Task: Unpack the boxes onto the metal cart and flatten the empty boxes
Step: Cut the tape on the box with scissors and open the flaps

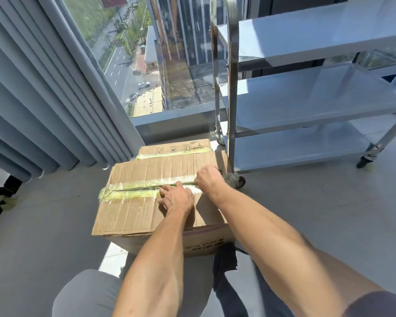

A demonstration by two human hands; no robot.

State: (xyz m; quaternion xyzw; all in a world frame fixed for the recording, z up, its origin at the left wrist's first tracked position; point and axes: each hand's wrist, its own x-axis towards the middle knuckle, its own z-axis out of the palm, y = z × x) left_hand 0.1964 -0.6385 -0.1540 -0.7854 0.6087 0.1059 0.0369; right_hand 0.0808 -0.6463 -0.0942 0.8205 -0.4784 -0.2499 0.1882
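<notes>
- You are looking down at a worn brown cardboard box (pixel 146 197) in the centre of the frame, standing on a pale grey floor (pixel 306 213); its two top flaps meet at a seam sealed with a strip of clear, yellowish packing tape (pixel 133 191).
- Your left hand (pixel 177 199) lies on the near flap just below the seam, fingers spread and fairly straight, their tips at the edge of the tape. It grips nothing; it seems to press the flap down so the box stays put while the tape is worked.
- Your right hand (pixel 208 179) sits at the right end of the seam with fingers curled under. It looks to be pinching the end of the tape, probably to peel it back, though the fingertips are hidden and the hold cannot be confirmed.
- A second, similar taped cardboard box (pixel 176 147) stands directly behind the first, touching it, towards the window.
- The three-shelf stainless steel cart (pixel 306 99) fills the upper right of the frame, its near caster just beside the front box's right corner. That closeness would keep the reach from box to shelf short.
- Pleated grey-blue curtains (pixel 32 99) hang along the left edge, beside a tall window (pixel 128 53) showing a street far below.
- Judging from the sealed flaps, unpacking has not yet begun.
</notes>
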